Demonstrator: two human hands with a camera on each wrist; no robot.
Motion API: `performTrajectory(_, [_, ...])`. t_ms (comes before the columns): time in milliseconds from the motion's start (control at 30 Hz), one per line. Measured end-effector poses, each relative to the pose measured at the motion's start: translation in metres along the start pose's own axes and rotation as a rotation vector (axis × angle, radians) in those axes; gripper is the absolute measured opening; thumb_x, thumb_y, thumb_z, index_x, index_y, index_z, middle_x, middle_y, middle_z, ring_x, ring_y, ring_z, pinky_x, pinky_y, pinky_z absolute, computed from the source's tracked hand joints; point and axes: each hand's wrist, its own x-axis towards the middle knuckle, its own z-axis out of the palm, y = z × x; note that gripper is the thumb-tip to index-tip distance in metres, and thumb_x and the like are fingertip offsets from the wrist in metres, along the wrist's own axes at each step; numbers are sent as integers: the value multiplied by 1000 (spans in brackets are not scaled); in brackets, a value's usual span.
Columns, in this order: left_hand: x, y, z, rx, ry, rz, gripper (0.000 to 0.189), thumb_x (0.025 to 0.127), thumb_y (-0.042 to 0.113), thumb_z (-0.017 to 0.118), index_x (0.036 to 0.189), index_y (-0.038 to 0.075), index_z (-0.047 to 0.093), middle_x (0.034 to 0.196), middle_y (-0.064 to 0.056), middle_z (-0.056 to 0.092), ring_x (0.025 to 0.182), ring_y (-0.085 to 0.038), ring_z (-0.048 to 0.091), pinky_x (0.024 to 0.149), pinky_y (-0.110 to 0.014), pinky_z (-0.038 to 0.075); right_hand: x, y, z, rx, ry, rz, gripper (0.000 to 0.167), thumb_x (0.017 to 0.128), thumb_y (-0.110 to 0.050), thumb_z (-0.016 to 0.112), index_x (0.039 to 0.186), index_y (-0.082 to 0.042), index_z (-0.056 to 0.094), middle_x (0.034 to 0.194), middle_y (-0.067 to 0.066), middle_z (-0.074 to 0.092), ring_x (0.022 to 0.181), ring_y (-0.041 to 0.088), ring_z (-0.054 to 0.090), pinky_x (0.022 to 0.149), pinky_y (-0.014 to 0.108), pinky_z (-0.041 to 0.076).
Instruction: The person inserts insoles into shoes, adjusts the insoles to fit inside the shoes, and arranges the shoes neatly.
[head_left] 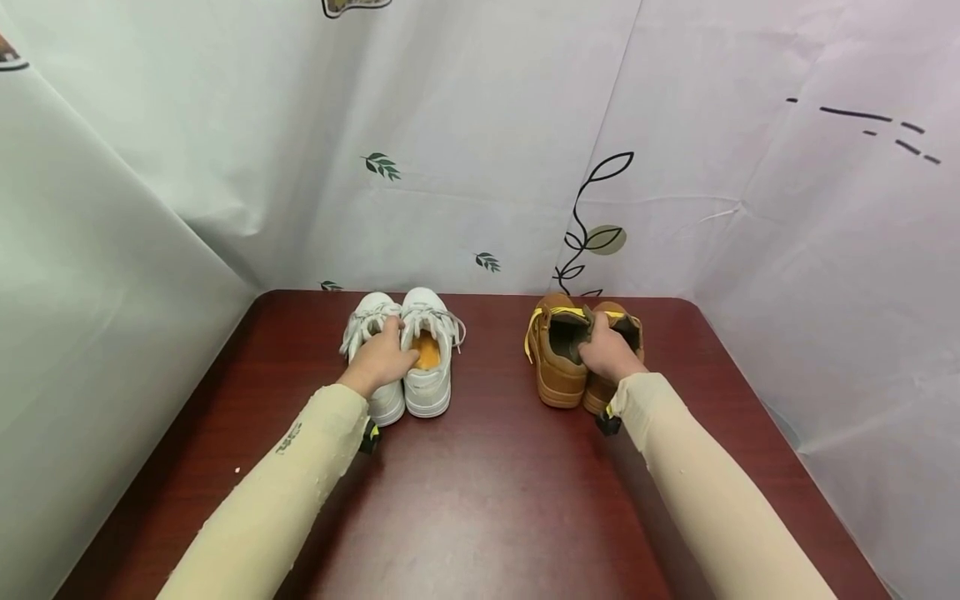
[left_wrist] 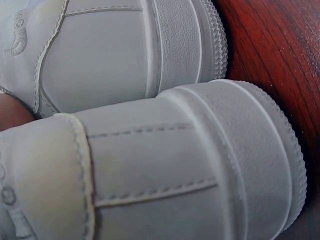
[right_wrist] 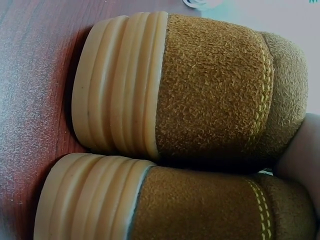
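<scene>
A pair of white sneakers stands side by side near the table's far edge, heels toward me. My left hand reaches over the inner sides of both and pinches them at the collars. In the left wrist view their heels fill the picture, with a bit of finger at the left edge. To the right stands a pair of brown suede shoes with yellow laces, heels also toward me. My right hand pinches their adjoining collars, its thumb at the left shoe's opening. Both brown heels show close up in the right wrist view.
The shoes stand on a dark red wooden table. White printed sheeting rises behind the far edge and on both sides. A tiny white speck lies on the table at left.
</scene>
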Motion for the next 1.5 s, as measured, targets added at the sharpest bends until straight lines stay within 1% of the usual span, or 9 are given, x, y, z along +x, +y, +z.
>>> performTrajectory(167, [0, 1, 1, -6, 6, 9, 62, 97, 31, 55, 146, 3, 29, 127, -28, 61, 102, -38, 63, 87, -52, 49, -1, 0, -2, -5, -1, -14, 63, 101, -23, 42, 151, 1, 10, 95, 18, 62, 81, 30, 59, 70, 41, 43])
performTrajectory(467, [4, 5, -3, 0, -8, 24, 62, 98, 31, 52, 147, 2, 28, 122, -26, 62, 94, -34, 63, 84, -50, 49, 3, 3, -9, 19, -29, -50, 74, 101, -20, 41, 156, 2, -3, 115, 27, 61, 92, 33, 59, 75, 43, 43])
performTrajectory(600, [5, 8, -2, -4, -9, 28, 61, 99, 30, 51, 147, 1, 27, 127, -28, 60, 103, -38, 63, 89, -53, 48, 6, 4, -9, 30, -47, -74, 74, 100, -18, 41, 155, 4, -3, 130, 33, 54, 103, 36, 58, 80, 46, 44])
performTrajectory(767, [6, 12, 2, -9, -8, 20, 62, 99, 30, 52, 148, 1, 27, 133, -30, 57, 114, -41, 61, 95, -55, 47, 8, 5, -5, 34, -60, -111, 72, 99, -17, 43, 154, 5, 1, 143, 37, 44, 122, 42, 54, 95, 52, 45])
performTrajectory(933, [7, 17, 5, -12, -12, 38, 62, 98, 29, 53, 147, 0, 28, 131, -30, 58, 113, -41, 62, 94, -55, 47, 6, 2, -1, 39, -59, -123, 70, 100, -15, 43, 154, 4, 3, 143, 36, 45, 120, 40, 55, 93, 50, 45])
performTrajectory(1100, [8, 18, 9, -22, -9, 11, 62, 99, 30, 54, 148, 2, 28, 132, -28, 58, 112, -40, 62, 94, -54, 48, 7, -9, 4, 41, -75, -152, 71, 100, -16, 43, 155, 4, 2, 140, 36, 48, 115, 37, 58, 88, 47, 46])
performTrajectory(1200, [10, 21, 12, -26, -4, 20, 61, 98, 30, 54, 146, 2, 29, 129, -27, 60, 108, -38, 63, 92, -53, 48, 7, -15, 7, 55, -76, -148, 71, 101, -16, 44, 155, 2, 2, 135, 33, 53, 108, 37, 60, 84, 46, 46])
performTrajectory(1433, [15, 32, 21, -16, -13, 36, 62, 99, 30, 54, 148, 3, 28, 121, -25, 64, 95, -33, 62, 85, -49, 49, 8, -29, 18, 81, -98, -162, 73, 101, -17, 43, 157, 0, -1, 146, 33, 44, 122, 36, 56, 93, 48, 46])
performTrajectory(1500, [16, 36, 23, -15, -17, 31, 62, 99, 30, 54, 148, 3, 28, 122, -24, 64, 96, -32, 62, 86, -49, 49, 8, -34, 21, 91, -104, -157, 74, 101, -17, 43, 158, -2, -1, 144, 33, 47, 115, 36, 59, 88, 46, 47])
